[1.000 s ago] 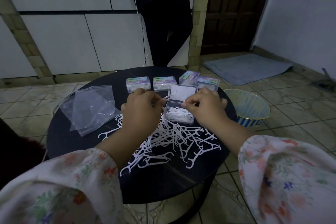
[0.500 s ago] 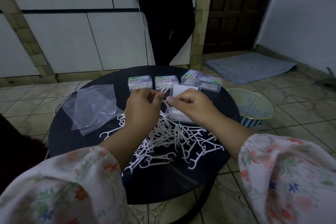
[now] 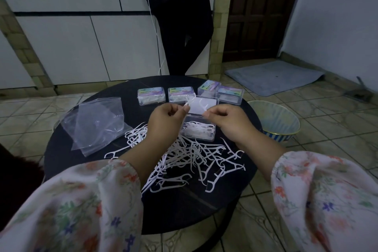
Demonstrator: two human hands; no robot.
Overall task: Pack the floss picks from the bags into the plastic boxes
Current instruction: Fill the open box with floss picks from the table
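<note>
Both hands are raised above the round dark worktop [image 3: 61, 149], held just apart from each other over the open box [image 3: 199, 131]. The left hand [image 3: 165, 120] has its grip closed in a pinch on a white pick [image 3: 190, 101], thumb and fingertips together at the handle, the head pointing up and away. The right hand [image 3: 227, 118] likewise pinches a second pick [image 3: 205, 108] between thumb and forefinger, its remaining fingers curled. The open box sits on the worktop directly below the hands; its tray is partly filled with picks and its lid [image 3: 204, 105] stands tilted back behind the two held picks. A loose heap of picks [image 3: 184, 161] lies spread across the worktop nearer the person, touching the front of the box. Four closed boxes [image 3: 151, 96] stand in a row at the far edge; one on the right is propped at an angle against its neighbour. Clear bags [image 3: 96, 125] lie flat at the left, just beside the heap. A striped bowl [image 3: 274, 120] sits on the tiled floor to the right of the worktop. A grey mat [image 3: 274, 76] lies on the floor further back. A person in dark clothing [image 3: 180, 16] stands behind the worktop. Floral sleeves [image 3: 81, 206] cover both forearms.
</note>
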